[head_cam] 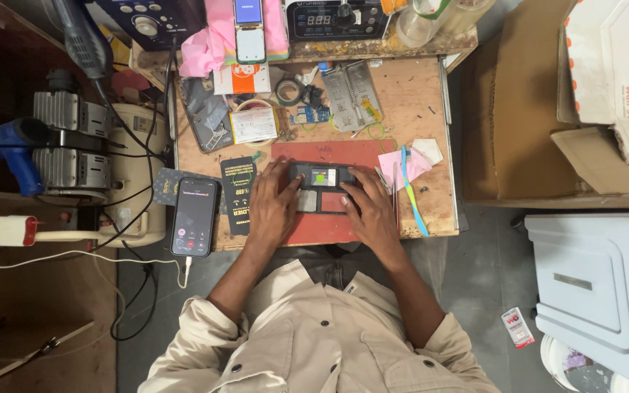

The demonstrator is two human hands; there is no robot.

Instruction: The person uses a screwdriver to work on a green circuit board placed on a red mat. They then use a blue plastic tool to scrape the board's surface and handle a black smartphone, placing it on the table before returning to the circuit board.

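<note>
I sit at my cramped phone-repair workshop: a scarred wooden workbench (416, 94) crowded with a bare circuit board (309, 114), tape rolls (287, 91), a digital heating station (327, 18), a compressor pump (74, 145) and tangled cables (136, 196) beside it.

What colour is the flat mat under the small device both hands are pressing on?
The flat mat is brick red, lying on the wooden worktop; the head view shows it.

Around the hands (322, 207) the red mat (329, 153) lies bare just above the device (322, 188). Left, a card (238, 193) and phone (194, 217) crowd the counter (416, 94) edge; right, pink paper (404, 166) and a blue strip (413, 193) block. Farther back, clutter fills it.
</note>
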